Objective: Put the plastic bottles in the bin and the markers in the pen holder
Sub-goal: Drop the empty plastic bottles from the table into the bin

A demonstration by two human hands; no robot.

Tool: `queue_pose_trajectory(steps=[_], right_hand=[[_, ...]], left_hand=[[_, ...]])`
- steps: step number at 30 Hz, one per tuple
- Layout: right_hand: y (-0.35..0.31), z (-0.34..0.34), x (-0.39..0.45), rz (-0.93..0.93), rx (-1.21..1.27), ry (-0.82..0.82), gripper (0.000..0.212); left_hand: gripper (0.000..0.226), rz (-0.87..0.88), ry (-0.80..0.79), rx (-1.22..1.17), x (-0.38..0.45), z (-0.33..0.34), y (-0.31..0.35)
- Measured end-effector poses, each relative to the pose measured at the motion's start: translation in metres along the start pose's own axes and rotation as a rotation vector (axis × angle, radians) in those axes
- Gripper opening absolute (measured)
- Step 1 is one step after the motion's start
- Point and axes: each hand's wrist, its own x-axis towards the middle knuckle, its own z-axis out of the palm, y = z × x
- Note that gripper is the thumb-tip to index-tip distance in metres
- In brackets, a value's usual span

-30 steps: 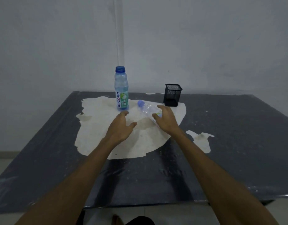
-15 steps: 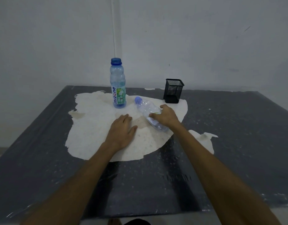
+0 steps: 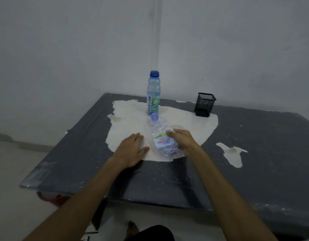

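A crumpled clear Le Minerale bottle (image 3: pixel 162 136) with a pale blue cap lies on the table, cap pointing away from me. My right hand (image 3: pixel 182 140) grips its right side. My left hand (image 3: pixel 131 149) rests flat on the table just left of the bottle, fingers together, holding nothing. Behind them a tall blue Mizone bottle (image 3: pixel 153 94) stands upright. A black mesh pen holder (image 3: pixel 204 104) stands at the back right. No markers and no bin are in view.
The dark grey table (image 3: pixel 254 153) has a large worn cream patch (image 3: pixel 126 122) under the bottles and a smaller one (image 3: pixel 232 153) to the right. A white wall rises behind. The table's near edge runs in front of me, with floor on the left.
My right hand has dragged the crumpled bottle nearer to me and turned it so the label faces up. My left hand has settled flat beside it. The camera has shifted.
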Motion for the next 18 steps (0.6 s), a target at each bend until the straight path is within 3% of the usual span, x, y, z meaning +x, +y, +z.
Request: queue_pose_trajectory(steps=[7, 18], right_hand=[[-0.002, 0.102, -0.042, -0.039, 0.12, -0.198, 0.025], [-0.016, 0.284, -0.099, -0.131, 0.114, -0.497, 0.034]], left_hand=[[0.063, -0.138, 0.139, -0.002, -0.077, -0.048, -0.086], [0.06, -0.434, 0.285, -0.062, -0.197, -0.111, -0.221]])
